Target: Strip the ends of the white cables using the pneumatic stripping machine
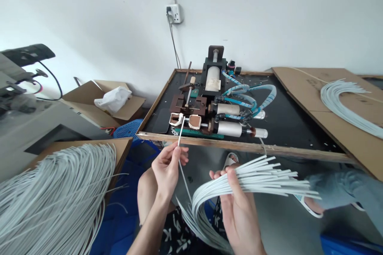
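Note:
My left hand (169, 165) pinches one thin white cable (180, 137) between thumb and fingers. The cable's upper end stands between two pale-edged jaw blocks (194, 121) at the front of a pneumatic machine (213, 79). Its lower part runs down toward the bundle. My right hand (236, 195) is closed around a thick bundle of white cables (269, 177), whose cut ends fan out to the right. The rest of the bundle curves down over my lap. The machine has metal cylinders (229, 128) and blue air hoses (269, 97).
A large pile of white cables (66, 191) lies on cardboard at the left, near an open box (89, 99). More cables (344, 103) rest on cardboard (305, 87) at the right. The black table has a wooden edge (269, 150). Another person's leg (338, 187) shows at the right.

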Tool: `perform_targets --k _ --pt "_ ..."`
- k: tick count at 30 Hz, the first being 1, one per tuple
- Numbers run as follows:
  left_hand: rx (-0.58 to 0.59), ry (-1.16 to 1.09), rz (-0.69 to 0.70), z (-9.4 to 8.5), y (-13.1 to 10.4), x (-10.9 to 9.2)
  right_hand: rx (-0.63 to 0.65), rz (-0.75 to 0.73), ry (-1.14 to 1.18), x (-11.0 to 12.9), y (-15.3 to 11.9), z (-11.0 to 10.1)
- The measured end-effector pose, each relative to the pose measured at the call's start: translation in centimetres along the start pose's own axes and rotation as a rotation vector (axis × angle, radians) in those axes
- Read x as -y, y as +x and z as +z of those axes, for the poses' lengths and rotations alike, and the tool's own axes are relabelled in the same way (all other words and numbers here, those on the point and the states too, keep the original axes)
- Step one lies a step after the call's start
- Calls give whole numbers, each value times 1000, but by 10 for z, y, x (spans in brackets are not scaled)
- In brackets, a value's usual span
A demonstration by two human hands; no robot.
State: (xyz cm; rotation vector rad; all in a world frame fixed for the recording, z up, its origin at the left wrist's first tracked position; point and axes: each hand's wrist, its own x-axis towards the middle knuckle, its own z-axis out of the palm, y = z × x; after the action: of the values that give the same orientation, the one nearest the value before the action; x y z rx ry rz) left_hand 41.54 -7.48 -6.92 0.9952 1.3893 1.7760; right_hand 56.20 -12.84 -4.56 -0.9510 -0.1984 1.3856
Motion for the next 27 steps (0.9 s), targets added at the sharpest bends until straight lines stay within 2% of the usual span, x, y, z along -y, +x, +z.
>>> perform_targets --k 6,13,19,27 --pt "24 -57 31 11 22 12 72 3 106 1 -6 27" --pt "-4 -55 49 19 33 11 133 54 109 5 -10 45" --pt "-14 -45 8 20 35 10 94 95 106 2 -5 42" --pt "-24 -51 -19 23 34 12 65 39 144 5 -2 34"
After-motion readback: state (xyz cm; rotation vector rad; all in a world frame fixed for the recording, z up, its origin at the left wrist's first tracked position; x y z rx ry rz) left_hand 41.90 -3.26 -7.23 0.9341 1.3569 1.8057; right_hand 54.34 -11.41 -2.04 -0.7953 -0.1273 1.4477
